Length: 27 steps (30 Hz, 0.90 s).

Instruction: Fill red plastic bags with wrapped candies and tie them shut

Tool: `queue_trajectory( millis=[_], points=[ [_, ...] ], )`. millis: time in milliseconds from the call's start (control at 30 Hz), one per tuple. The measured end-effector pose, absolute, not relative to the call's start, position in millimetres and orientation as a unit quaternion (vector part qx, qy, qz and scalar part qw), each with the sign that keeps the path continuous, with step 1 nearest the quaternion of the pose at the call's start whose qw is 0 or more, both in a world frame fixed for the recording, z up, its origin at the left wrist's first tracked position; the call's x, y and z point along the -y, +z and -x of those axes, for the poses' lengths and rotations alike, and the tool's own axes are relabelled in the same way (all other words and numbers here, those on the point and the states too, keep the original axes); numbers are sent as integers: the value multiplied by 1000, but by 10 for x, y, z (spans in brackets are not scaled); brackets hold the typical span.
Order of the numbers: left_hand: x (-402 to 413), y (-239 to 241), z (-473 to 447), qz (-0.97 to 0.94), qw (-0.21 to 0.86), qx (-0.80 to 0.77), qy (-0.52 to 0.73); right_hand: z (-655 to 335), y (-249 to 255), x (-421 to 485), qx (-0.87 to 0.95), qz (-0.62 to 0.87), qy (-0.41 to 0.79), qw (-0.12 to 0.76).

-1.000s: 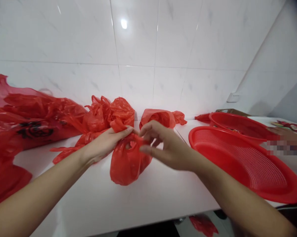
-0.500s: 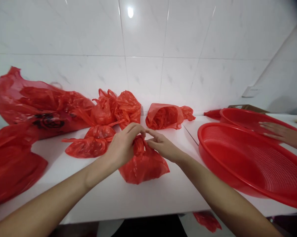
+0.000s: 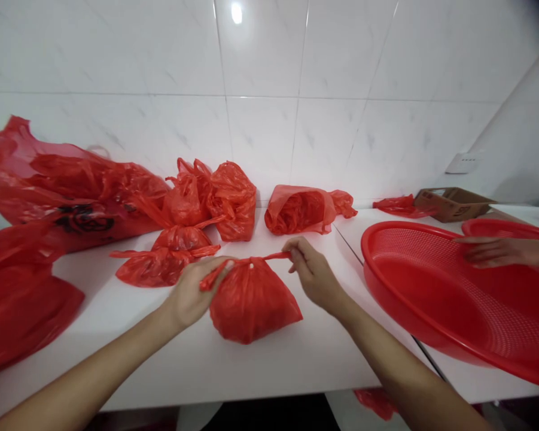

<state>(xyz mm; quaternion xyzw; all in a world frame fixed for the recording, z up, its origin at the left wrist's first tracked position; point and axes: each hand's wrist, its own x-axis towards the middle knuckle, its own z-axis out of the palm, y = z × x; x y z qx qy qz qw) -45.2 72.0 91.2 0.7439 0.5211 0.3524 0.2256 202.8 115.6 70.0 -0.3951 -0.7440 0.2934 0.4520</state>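
A filled red plastic bag sits on the white table in front of me, its neck drawn together in a knot. My left hand is closed round one twisted end of the bag, which pokes out between thumb and fingers. On the other side, my right hand pinches the opposite end, stretched taut to the right of the knot. Just beyond my left hand lie small tied red bags, partly overlapping. What is inside the bag cannot be made out.
Large red bags fill the left side. More red bags and a rolled bundle lie along the tiled wall. Big red baskets take the right, where another person's hand reaches in. Behind stands a cardboard box.
My hands were together over the bag's neck; now they have pulled apart sideways, drawing the ends tight. The far basket has moved nearer and right with the other person's hand, uncovering the box.
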Motion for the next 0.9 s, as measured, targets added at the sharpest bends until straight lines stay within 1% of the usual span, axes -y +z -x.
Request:
queue_trajectory(
  millis=[67,133,233,300,367,467,567,733,900],
  points=[
    [-683,734,672,-708,269,-553,347,-2218,483,-1277,720,432,316,442],
    [-655,566,807,-699,285,-563,336,-2348,282,-1398,704,469,322,424],
    [-711,418,770,-698,224,-573,367,-2322,138,-1520,685,518,294,420],
    [-836,375,630,-693,172,-563,415,-2167,144,-1537,675,540,270,424],
    [-1004,334,468,-694,140,-555,436,-1963,165,-1509,682,553,255,405],
    [-1238,242,283,-704,132,-567,407,-1713,132,-1447,724,545,230,356],
    [-1386,153,207,-715,138,-576,372,-1656,73,-1459,751,525,225,330],
    [-1548,118,178,-737,153,-583,305,-1899,67,-1685,719,535,277,347],
    [-1746,49,78,-734,154,-608,262,-2132,-95,-1947,702,561,272,345]
  ],
)
